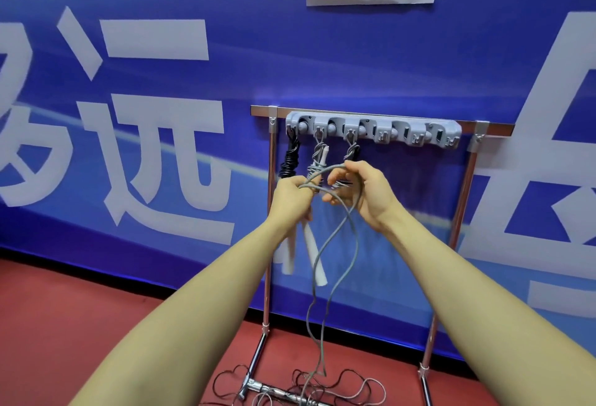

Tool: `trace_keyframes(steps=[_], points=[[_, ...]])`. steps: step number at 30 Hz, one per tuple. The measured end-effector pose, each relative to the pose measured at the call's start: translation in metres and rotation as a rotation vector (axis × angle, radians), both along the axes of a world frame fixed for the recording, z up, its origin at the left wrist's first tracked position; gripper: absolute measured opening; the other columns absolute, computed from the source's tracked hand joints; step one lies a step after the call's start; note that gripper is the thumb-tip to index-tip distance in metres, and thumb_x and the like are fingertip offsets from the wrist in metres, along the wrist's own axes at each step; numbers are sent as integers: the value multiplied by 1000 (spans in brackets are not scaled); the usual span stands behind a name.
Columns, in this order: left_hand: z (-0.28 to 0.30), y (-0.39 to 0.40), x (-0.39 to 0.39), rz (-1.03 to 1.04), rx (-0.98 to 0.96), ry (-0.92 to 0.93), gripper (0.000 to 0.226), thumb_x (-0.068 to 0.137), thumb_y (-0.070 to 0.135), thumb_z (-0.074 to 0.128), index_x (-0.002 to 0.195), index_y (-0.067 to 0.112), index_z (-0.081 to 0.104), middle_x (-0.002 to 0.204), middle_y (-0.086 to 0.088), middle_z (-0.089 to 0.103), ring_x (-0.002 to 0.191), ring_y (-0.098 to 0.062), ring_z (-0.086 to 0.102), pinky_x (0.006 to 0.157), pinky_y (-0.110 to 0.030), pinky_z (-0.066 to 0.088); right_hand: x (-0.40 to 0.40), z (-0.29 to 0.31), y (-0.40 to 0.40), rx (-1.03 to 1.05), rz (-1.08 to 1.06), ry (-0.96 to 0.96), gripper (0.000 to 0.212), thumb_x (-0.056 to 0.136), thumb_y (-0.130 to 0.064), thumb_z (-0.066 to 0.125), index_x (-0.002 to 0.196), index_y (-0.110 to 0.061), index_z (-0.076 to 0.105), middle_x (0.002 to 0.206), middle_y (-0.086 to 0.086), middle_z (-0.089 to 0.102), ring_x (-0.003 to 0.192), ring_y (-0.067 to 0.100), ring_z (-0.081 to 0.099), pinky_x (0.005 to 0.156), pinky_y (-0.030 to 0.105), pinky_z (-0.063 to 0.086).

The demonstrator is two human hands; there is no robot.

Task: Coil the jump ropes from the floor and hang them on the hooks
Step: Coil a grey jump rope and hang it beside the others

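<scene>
My left hand (pixel 292 199) grips the two white handles (pixel 311 254) of a grey jump rope (pixel 338 244), which point downward below my fist. My right hand (pixel 361 194) pinches a loop of the same rope, whose strands trail down to the floor. Just behind my hands, a grey hook strip (pixel 374 129) on a metal rack carries three coiled ropes: a black one (pixel 290 157) at the left and two grey ones (pixel 319 155) (pixel 351 150) beside it.
The metal rack (pixel 464 199) stands against a blue banner wall on a red floor. More thin ropes (pixel 354 386) lie tangled around the rack's foot bar (pixel 277 389). Hooks toward the right of the strip hold nothing.
</scene>
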State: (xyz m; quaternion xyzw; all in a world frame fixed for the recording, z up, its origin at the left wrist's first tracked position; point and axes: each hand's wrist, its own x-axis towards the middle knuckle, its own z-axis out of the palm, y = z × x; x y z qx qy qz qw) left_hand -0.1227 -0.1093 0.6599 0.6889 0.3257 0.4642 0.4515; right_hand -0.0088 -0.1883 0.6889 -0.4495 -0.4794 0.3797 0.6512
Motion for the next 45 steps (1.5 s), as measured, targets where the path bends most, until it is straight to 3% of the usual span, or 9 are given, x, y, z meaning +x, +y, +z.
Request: trace_keyframes(steps=[5,9,13,17,19,23,30,34,45], points=[[-1,6,2,182,223,250,45,98,26,48,54,17,40,51,1,38,53,-22,33,50,-31,28,5,-7,-2,-121,-196,-201,18,94,-23,52,91,-7,61,73,9,60,57,28,65,62,35,53],[1,11,4,204,274,337,51,99,36,45,54,13,36,53,-3,39,57,-29,34,55,-32,32,7,-17,3,-35,-311,-602,26,86,-23,67,108,-20,54,87,1,60,78,13,56,75,29,50],[11,12,3,216,352,421,52,99,33,47,53,13,35,51,-2,36,57,-29,31,52,-30,28,0,-32,6,-162,-189,-720,16,83,-8,66,95,-14,58,87,5,63,83,14,55,80,36,47],[17,18,0,258,445,498,44,98,30,47,59,13,39,58,-4,43,65,-34,43,54,-31,33,-6,-37,8,-160,-93,-527,12,90,-6,56,79,-10,55,75,5,64,72,13,60,82,34,47],[16,21,-4,289,507,552,35,98,29,47,69,10,41,68,-8,50,73,-36,49,56,-33,34,-8,-33,8,-134,-23,-315,17,94,-4,51,77,-8,51,60,-2,53,53,13,51,69,34,50],[2,20,-14,284,563,588,21,96,25,46,83,9,42,81,-14,57,77,-36,50,59,-33,34,-10,-19,8,-24,-180,-431,21,94,-17,58,73,-12,57,44,-14,38,42,5,29,43,19,28],[-19,7,-8,139,109,126,31,91,26,55,67,14,40,61,0,48,62,-22,57,58,-30,42,-16,-11,11,67,-257,-399,18,97,-18,54,80,-10,57,44,-19,47,42,-2,40,45,15,28],[-18,2,-3,76,7,-6,28,88,22,60,66,16,43,56,1,50,52,-18,58,62,-34,51,-10,-15,10,79,-254,-284,16,96,-13,54,80,-11,55,44,-17,46,42,-1,34,49,17,28],[-28,3,12,185,197,319,38,98,34,38,63,19,35,63,1,45,59,-18,39,50,-30,26,13,-23,2,32,-303,-190,17,89,-5,58,73,-10,54,52,-4,40,45,10,32,49,24,30]])
